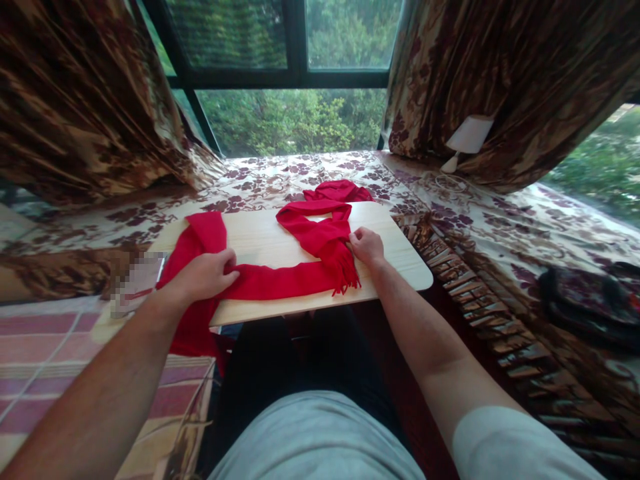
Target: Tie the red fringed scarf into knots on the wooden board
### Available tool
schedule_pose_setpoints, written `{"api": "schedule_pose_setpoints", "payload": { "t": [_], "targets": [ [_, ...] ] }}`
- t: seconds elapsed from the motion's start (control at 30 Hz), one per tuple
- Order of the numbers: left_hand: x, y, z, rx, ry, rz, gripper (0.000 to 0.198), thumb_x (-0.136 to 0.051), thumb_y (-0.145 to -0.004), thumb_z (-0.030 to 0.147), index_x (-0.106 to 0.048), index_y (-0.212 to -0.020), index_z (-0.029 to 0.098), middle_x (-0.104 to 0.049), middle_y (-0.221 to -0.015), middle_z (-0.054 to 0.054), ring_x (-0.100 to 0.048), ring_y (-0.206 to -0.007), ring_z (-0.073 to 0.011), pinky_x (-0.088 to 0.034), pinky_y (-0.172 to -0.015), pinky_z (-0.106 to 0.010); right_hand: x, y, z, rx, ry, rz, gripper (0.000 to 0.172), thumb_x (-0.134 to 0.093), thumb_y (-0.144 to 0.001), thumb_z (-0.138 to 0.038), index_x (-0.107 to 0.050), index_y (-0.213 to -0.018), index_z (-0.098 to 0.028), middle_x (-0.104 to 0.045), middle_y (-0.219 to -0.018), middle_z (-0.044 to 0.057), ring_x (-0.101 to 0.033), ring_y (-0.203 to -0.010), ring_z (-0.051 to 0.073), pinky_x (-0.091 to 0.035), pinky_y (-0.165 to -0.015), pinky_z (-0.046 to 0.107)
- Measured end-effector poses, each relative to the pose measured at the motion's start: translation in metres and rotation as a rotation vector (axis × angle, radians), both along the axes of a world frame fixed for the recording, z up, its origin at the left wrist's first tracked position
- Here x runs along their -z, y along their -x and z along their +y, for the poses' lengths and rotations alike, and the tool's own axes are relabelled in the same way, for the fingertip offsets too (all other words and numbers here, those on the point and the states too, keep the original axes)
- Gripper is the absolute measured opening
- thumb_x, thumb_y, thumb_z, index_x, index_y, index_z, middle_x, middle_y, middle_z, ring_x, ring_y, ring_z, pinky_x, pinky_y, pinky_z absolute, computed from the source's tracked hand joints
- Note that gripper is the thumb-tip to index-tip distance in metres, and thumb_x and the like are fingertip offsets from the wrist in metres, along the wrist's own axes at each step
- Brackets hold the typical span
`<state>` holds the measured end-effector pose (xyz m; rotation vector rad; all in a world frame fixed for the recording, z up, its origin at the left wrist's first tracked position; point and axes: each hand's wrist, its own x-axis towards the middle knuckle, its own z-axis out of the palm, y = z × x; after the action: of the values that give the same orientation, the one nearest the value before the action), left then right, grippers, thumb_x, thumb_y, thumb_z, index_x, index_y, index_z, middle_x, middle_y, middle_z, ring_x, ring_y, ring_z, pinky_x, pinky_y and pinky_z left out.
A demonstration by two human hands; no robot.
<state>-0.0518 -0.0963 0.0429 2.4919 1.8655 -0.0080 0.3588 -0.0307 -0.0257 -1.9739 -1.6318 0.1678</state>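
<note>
A long red scarf (280, 281) lies in loops across a pale wooden board (255, 233). Part of it hangs over the board's near left edge, and another part is bunched beyond the far edge. My left hand (213, 273) pinches the scarf at the left, where the flat strip meets the hanging part. At the right, my right hand (367, 245) has its fingers closed on the scarf's edge, just above the fringed end (345, 270).
A floral-covered ledge (260, 177) runs below the window. A small white lamp (470, 135) stands at the back right, and a dark bag (590, 303) lies at the right. Left are a pixelated object (137, 283) and a checked cloth (40, 353).
</note>
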Motion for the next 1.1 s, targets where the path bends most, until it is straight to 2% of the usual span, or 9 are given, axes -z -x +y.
{"api": "schedule_pose_setpoints", "payload": {
  "t": [0.1, 0.2, 0.4, 0.57, 0.67, 0.77, 0.93, 1.0, 1.1],
  "targets": [
    [-0.009, 0.010, -0.001, -0.050, 0.038, -0.061, 0.048, -0.051, -0.081, 0.059, -0.063, -0.111, 0.023, -0.072, -0.088, -0.007, -0.068, -0.083, -0.0267, -0.047, -0.070, -0.032, 0.002, -0.001, 0.001, -0.004, -0.018, 0.000, 0.028, -0.053, -0.093, -0.039, -0.073, -0.087, -0.021, -0.076, -0.089, 0.006, -0.066, -0.080, 0.018, -0.041, -0.071, 0.027],
    [-0.019, 0.020, -0.001, -0.068, 0.188, -0.064, 0.049, -0.057, -0.076, 0.064, -0.068, -0.102, 0.024, -0.074, -0.092, -0.007, -0.069, -0.086, -0.0271, -0.048, -0.073, -0.032, 0.003, -0.001, 0.001, -0.003, -0.018, -0.004, 0.027, -0.053, -0.093, -0.039, -0.073, -0.087, -0.021, -0.076, -0.089, 0.006, -0.067, -0.081, 0.019, -0.041, -0.072, 0.027],
    [-0.035, 0.018, -0.007, -0.088, 0.286, 0.043, 0.038, -0.059, -0.079, 0.055, -0.072, -0.095, 0.023, -0.075, -0.094, -0.006, -0.066, -0.086, -0.0230, -0.045, -0.074, -0.029, 0.003, 0.000, 0.001, 0.001, -0.014, -0.007, 0.027, -0.053, -0.093, -0.039, -0.072, -0.086, -0.021, -0.076, -0.090, 0.006, -0.067, -0.080, 0.019, -0.041, -0.071, 0.027],
    [-0.032, 0.012, -0.007, -0.178, 0.241, 0.266, 0.029, -0.057, -0.084, 0.047, -0.069, -0.088, 0.021, -0.074, -0.090, -0.007, -0.065, -0.080, -0.0221, -0.041, -0.066, -0.029, 0.001, 0.000, 0.001, 0.000, -0.011, -0.001, 0.025, -0.054, -0.092, -0.038, -0.072, -0.085, -0.021, -0.076, -0.088, 0.006, -0.066, -0.080, 0.018, -0.040, -0.070, 0.027],
    [-0.023, 0.007, -0.005, -0.232, 0.111, 0.273, 0.035, -0.055, -0.085, 0.049, -0.068, -0.100, 0.020, -0.074, -0.100, -0.010, -0.067, -0.086, -0.0264, -0.046, -0.070, -0.032, 0.001, 0.000, 0.001, -0.002, -0.017, 0.002, 0.025, -0.054, -0.092, -0.037, -0.071, -0.084, -0.021, -0.076, -0.088, 0.005, -0.066, -0.080, 0.018, -0.040, -0.071, 0.027],
    [-0.011, -0.017, -0.007, -0.155, -0.097, 0.134, 0.056, -0.051, -0.087, 0.054, -0.061, -0.127, 0.015, -0.068, -0.125, -0.016, -0.065, -0.110, -0.0319, -0.051, -0.088, -0.039, 0.002, 0.000, 0.001, -0.001, -0.011, 0.002, 0.024, -0.054, -0.091, -0.038, -0.071, -0.084, -0.022, -0.076, -0.088, 0.005, -0.066, -0.079, 0.018, -0.040, -0.070, 0.027],
    [0.010, -0.096, -0.014, 0.137, -0.167, -0.137, 0.070, -0.041, -0.095, 0.052, -0.042, -0.150, 0.008, -0.045, -0.155, -0.016, -0.041, -0.144, -0.0237, -0.030, -0.119, -0.033, 0.003, 0.000, 0.002, 0.007, 0.005, 0.030, 0.025, -0.054, -0.092, -0.038, -0.071, -0.085, -0.022, -0.075, -0.088, 0.006, -0.065, -0.078, 0.018, -0.041, -0.071, 0.027],
    [0.021, -0.124, -0.011, 0.161, -0.145, -0.137, 0.070, -0.038, -0.097, 0.050, -0.038, -0.153, 0.008, -0.041, -0.158, -0.016, -0.036, -0.147, -0.0246, -0.027, -0.121, -0.036, 0.003, -0.001, 0.001, 0.009, -0.008, 0.052, 0.023, -0.052, -0.092, -0.035, -0.070, -0.087, -0.021, -0.075, -0.088, 0.006, -0.065, -0.080, 0.019, -0.042, -0.073, 0.028],
    [0.039, -0.148, -0.002, 0.047, -0.127, -0.112, 0.068, -0.031, -0.099, 0.050, -0.036, -0.155, 0.013, -0.034, -0.162, -0.014, -0.030, -0.150, -0.0293, -0.025, -0.121, -0.048, 0.000, -0.003, -0.002, 0.087, -0.106, 0.047, 0.023, -0.048, -0.090, -0.024, -0.069, -0.097, -0.017, -0.073, -0.098, 0.010, -0.063, -0.093, 0.022, -0.043, -0.084, 0.031]
  ]
}}
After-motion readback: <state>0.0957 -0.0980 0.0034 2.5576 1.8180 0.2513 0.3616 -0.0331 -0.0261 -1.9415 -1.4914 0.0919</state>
